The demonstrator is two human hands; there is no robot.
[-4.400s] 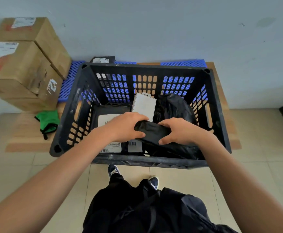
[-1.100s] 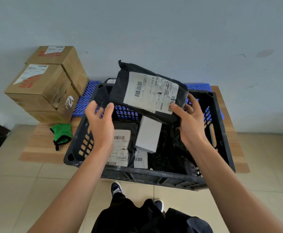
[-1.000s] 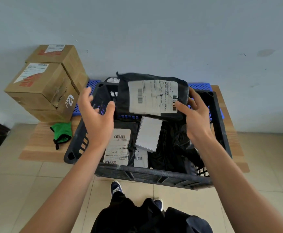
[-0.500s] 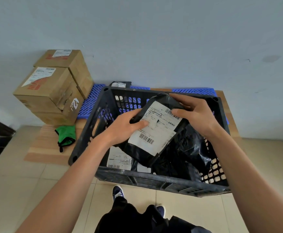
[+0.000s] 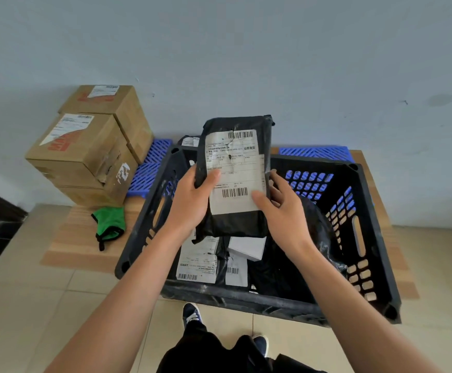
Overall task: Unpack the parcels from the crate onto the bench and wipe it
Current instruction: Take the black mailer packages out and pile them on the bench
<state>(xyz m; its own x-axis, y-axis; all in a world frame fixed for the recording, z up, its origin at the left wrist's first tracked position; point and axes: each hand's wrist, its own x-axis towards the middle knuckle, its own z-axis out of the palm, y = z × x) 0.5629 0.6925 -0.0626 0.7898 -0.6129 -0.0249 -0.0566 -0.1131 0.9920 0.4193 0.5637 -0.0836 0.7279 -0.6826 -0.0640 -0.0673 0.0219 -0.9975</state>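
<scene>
I hold a black plastic parcel (image 5: 234, 173) with a white shipping label upright above the black crate (image 5: 375, 267). My left hand (image 5: 192, 203) grips its left edge, thumb on the label. My right hand (image 5: 281, 208) grips its right edge, thumb on the label's lower corner. Inside the crate lie more black parcels with labels (image 5: 198, 262), a small white box (image 5: 247, 247) and a crumpled black bag (image 5: 319, 238). The crate stands on a low wooden bench (image 5: 77, 238).
Two stacked cardboard boxes (image 5: 85, 154) stand at the bench's left end against the wall. A green cloth (image 5: 109, 223) lies on the bench in front of them. Blue plastic grids (image 5: 149, 168) lie behind the crate, with another black parcel (image 5: 190, 141) on them.
The earlier parcel went behind the crate. Half a second ago both hands held this parcel low and tilted inside the crate; now it is raised upright above the crate.
</scene>
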